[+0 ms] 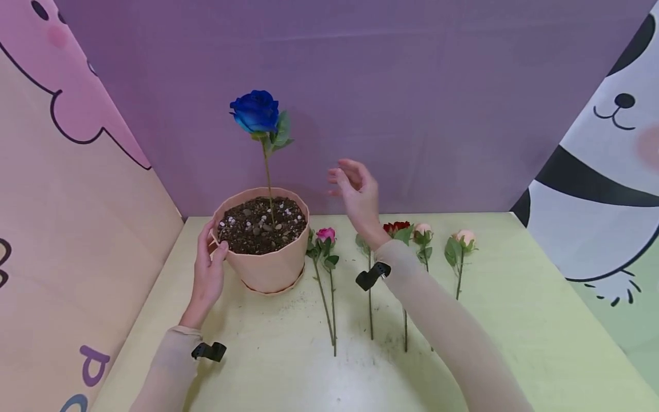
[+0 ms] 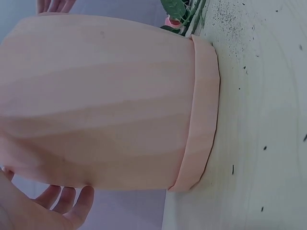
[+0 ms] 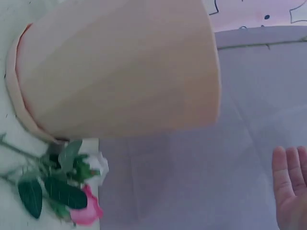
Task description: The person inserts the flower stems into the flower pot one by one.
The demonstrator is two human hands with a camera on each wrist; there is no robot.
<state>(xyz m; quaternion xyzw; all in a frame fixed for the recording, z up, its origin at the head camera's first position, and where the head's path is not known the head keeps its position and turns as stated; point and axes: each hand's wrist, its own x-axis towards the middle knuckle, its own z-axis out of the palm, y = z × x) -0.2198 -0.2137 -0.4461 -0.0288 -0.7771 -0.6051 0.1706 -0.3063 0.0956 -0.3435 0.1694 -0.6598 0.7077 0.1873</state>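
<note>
L hand (image 1: 207, 277) grips pot (image 1: 270, 270) at its L side, thumb by rim; R hand (image 1: 358, 193) raised, released, fingers loosely bent, R of pot. 1 blue rose (image 1: 255, 113) stands in pot's soil (image 1: 244, 229). Pale tbl (image 1: 288, 360) w/ dark specks (image 2: 230, 26), stemmed flowers (image 1: 326, 234); purple backdrop (image 1: 412, 114) behind, panda print (image 1: 612, 191) on R.

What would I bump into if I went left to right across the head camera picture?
Pink cartoon → left hand → flower pot → bright pink rose → red rose → first pale pink rose → second pale pink rose → panda picture.
</note>
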